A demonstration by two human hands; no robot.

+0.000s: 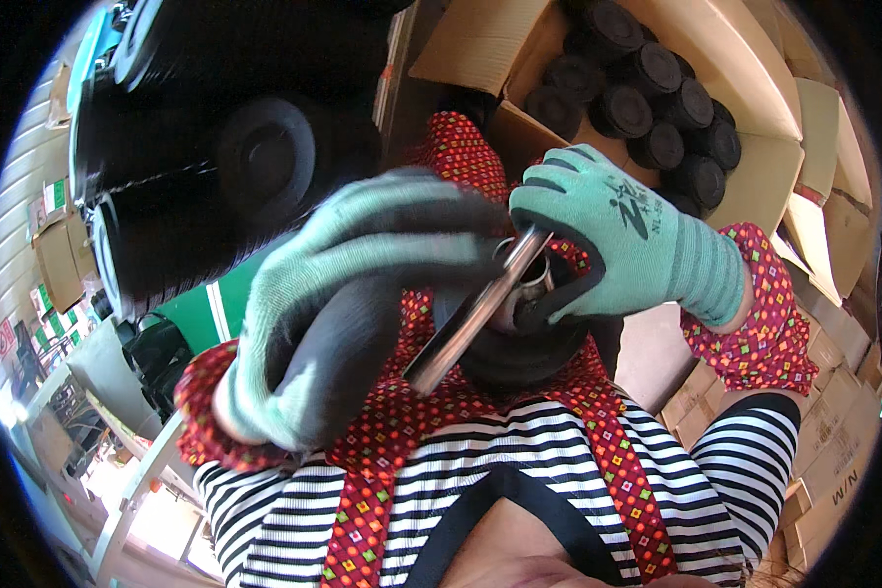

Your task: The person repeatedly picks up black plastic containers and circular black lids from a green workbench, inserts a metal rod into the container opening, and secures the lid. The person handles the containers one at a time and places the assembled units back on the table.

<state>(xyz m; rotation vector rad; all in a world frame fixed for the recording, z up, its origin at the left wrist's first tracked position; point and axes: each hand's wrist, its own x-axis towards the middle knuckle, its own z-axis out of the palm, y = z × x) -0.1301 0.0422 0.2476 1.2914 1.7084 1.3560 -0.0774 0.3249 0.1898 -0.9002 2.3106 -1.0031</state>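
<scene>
Striped top (274,490) lies nearest the camera, crossed by red patterned apron straps (639,500). Right hand (612,235) closes around a ring-shaped metal fitting (536,285), thumb below and fingers above. Metal bar (475,321) slants between the two hands, its lower end nearer the wearer; a dark round piece (519,367) sits beneath. Left hand (338,279) is blurred, its fingers extended toward the bar's upper end; whether they grip or merely touch cannot be determined. For good control, the right hand should hold the fitting steady while the left applies light, even pressure. Fingertips are best placed clear of the bar's edges. At upper right, an open carton (766,93) contains black cylindrical pieces (653,69).
</scene>
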